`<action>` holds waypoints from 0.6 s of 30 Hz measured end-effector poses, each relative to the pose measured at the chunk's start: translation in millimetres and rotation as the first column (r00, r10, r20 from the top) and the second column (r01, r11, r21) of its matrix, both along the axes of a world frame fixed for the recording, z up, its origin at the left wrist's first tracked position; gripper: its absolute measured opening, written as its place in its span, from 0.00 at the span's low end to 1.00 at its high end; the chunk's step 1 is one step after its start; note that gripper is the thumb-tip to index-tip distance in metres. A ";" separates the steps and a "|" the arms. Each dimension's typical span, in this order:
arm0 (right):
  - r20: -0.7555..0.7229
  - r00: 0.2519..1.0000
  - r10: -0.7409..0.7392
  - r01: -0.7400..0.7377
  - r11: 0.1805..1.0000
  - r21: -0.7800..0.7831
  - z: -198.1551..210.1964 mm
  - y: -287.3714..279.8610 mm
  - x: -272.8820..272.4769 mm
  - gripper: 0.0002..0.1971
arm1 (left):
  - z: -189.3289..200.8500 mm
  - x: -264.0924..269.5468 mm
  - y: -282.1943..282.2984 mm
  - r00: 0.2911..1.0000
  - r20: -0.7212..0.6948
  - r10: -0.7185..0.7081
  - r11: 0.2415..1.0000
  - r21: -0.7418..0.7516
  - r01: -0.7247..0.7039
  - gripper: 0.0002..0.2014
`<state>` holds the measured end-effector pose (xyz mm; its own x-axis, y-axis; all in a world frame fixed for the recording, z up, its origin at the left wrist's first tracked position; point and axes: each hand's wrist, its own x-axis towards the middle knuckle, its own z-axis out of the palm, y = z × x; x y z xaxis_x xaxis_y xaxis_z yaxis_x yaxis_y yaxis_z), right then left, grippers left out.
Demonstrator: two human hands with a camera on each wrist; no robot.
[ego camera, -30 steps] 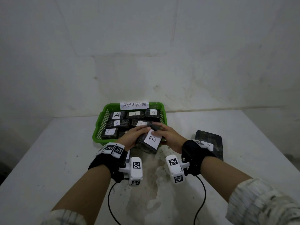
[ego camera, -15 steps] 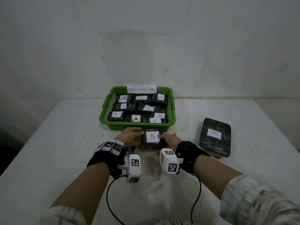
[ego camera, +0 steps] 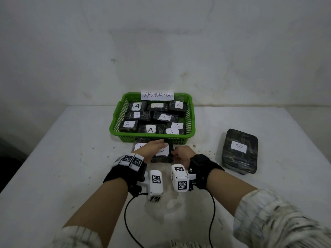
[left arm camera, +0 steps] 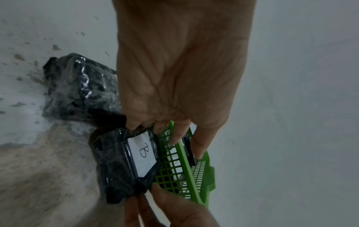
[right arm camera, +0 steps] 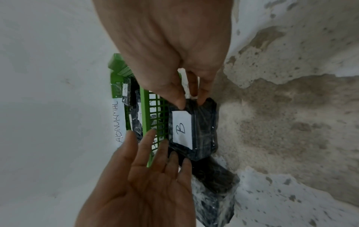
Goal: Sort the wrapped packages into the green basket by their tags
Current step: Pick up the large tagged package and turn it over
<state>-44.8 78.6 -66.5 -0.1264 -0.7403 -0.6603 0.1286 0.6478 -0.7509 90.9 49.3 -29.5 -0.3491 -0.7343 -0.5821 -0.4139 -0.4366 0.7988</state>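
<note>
A dark wrapped package with a white tag "B" (ego camera: 162,153) (left arm camera: 142,155) (right arm camera: 181,129) lies flat on the table just in front of the green basket (ego camera: 152,139) (left arm camera: 174,176) (right arm camera: 144,107). My right hand (ego camera: 180,152) (right arm camera: 191,100) pinches its right end between thumb and fingers. My left hand (ego camera: 155,146) (left arm camera: 170,122) (right arm camera: 155,153) touches its left end with nearly straight fingers. The basket carries an "ABNORMAL" label (ego camera: 157,95) and holds several packages tagged "A" (ego camera: 150,129).
A second dark package (ego camera: 139,145) (left arm camera: 77,89) (right arm camera: 213,184) lies left of the held one, half hidden by my left hand. A larger package tagged "B" (ego camera: 239,151) lies at the right. The white table (ego camera: 62,158) is stained near my wrists.
The "B" package came down from the basket's front rim, where it was held tilted, to lie flat in front of the basket. My left fingers have straightened on it.
</note>
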 end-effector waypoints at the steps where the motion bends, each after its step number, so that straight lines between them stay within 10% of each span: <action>1: -0.005 1.000 -0.008 0.008 1.000 0.001 -0.1 -1.5 -1.1 0.11 | 0.3 -1.8 0.7 1.000 0.009 -0.011 1.000 -0.013 0.011 0.28; 6: -0.170 0.978 -0.119 0.099 0.988 -0.118 2.2 -1.1 -15.8 0.06 | 12.5 -13.9 -2.0 0.987 0.142 -0.077 0.973 -0.206 0.106 0.20; 10: -0.497 0.804 -0.327 0.207 0.937 -0.282 13.4 10.7 -47.6 0.11 | 19.9 -35.8 -8.3 0.980 0.198 -0.024 0.913 -0.394 0.102 0.10; 18: -0.839 0.530 -0.119 0.214 0.977 -0.003 16.2 30.9 -121.0 0.42 | 0.3 -103.9 -0.8 0.770 0.634 -0.070 0.715 -0.506 0.482 0.25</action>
